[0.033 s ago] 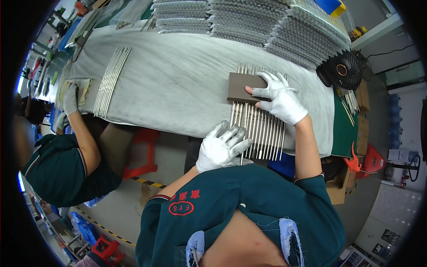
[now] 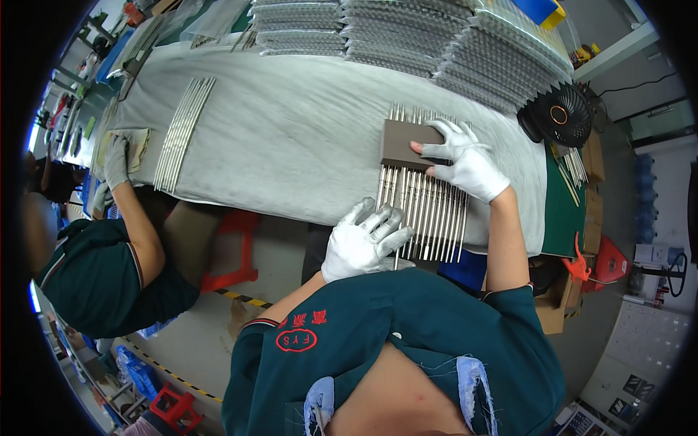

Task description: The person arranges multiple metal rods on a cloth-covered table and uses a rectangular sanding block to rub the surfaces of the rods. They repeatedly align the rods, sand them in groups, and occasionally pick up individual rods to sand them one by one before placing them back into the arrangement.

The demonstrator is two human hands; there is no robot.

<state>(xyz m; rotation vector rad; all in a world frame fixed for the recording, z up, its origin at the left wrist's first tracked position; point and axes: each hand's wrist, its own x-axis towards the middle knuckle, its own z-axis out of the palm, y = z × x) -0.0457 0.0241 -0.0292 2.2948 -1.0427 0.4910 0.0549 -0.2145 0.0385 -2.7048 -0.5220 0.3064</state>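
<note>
A row of slim, shiny metal rods [image 2: 430,218] lies side by side on the cloth-covered table, their near ends reaching the table's front edge. Across their upper part rests a flat grey-brown rectangular block [image 2: 401,144]. My right hand [image 2: 471,168], in a white glove, grips the block's right side with the thumb and fingers. At the near left corner of the rods is my left hand [image 2: 363,243], also gloved, its fingers spread and the tips touching or close to the outermost rods. Grey smudges mark its fingertips.
Stacks of clear ridged plastic trays [image 2: 392,36] line the far edge. A black fan [image 2: 558,116] stands at the right. Further left lies another bundle of rods [image 2: 183,134], near a co-worker's gloved hand [image 2: 116,163] on a cloth.
My right hand and the block have shifted slightly to the right across the rods. My left hand and the rods stay where they were.
</note>
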